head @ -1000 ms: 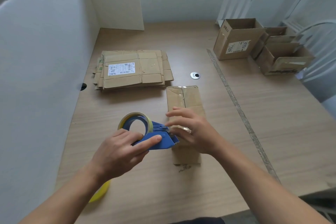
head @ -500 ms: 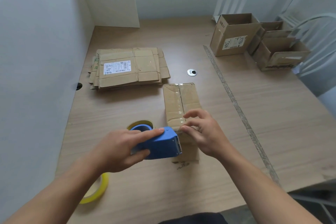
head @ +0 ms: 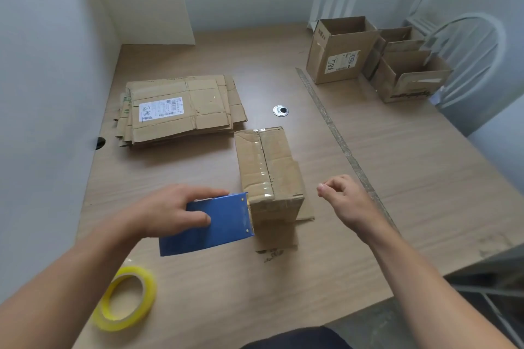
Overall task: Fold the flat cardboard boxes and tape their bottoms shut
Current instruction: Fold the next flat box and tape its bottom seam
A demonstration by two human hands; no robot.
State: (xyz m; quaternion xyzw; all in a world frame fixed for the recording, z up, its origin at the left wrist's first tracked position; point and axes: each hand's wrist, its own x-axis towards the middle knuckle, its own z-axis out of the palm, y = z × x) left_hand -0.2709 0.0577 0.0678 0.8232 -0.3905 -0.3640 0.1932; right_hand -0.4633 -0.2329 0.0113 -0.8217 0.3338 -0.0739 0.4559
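Counter (head: 425, 178), wood-grain. Folded box (head: 269, 170): centre, bottom up, clear tape along seam. Left hand (head: 167, 211): gripping blue tape dispenser (head: 209, 224), its front edge against the box's near end. Right hand (head: 346, 201): loosely curled, empty, just right of box. Flat cardboard stack (head: 181, 109): far left. Yellow tape roll (head: 126, 297): near edge.

On the bench (head: 198, 292) the left hand (head: 167, 211) grips a blue tape dispenser (head: 211, 225) against the near end of an upturned taped box (head: 269, 170), while the right hand (head: 344, 201) hovers loosely curled beside it, a yellow tape roll (head: 124, 299) lying nearer.
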